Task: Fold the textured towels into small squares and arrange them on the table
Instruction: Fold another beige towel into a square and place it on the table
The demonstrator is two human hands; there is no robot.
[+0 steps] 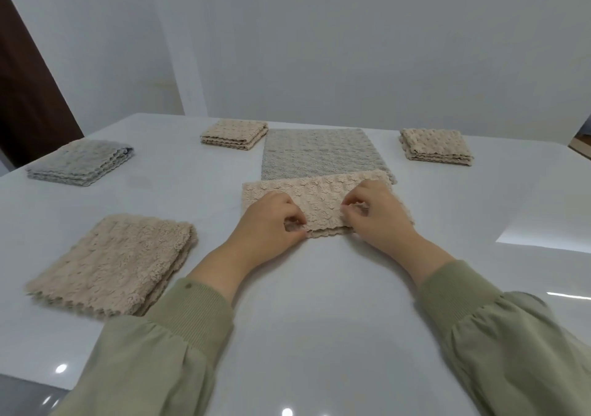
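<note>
**Fig.** Head view, mid-task. L hand (271, 220) and R hand (377, 214) each pinch the near hem of the beige towel (319, 196). Fingers are curled tight on the cloth, and the two pinches sit close together around the hem's middle. Thumb placement can't be made out.

**Item in work:** the beige towel lies flat on the table (319, 319) under both hands. It is a wide band, prob. doubled once, since layered edges show betw. the pinches. It is not yet a small square.

**Done (judged from the layout), 4 folded squares, all well apart from the grip:**
- Near beige square (112, 262), to the L of the grip and closer to the person.
- Grey square (80, 163), far L of the grip.
- Far beige square (235, 134), beyond the grip and slightly L.
- R beige square (436, 147), beyond the grip and to the R.

**Left to do:**
- Flat grey towel (319, 153), spread open just beyond the grip, its near edge tucked under the beige towel's far edge. It looks unfolded.
- So approx. 4 of 6 are finished. The beige towel needs at least one more fold, then placing, and the flat grey towel needs the full fold.
</note>
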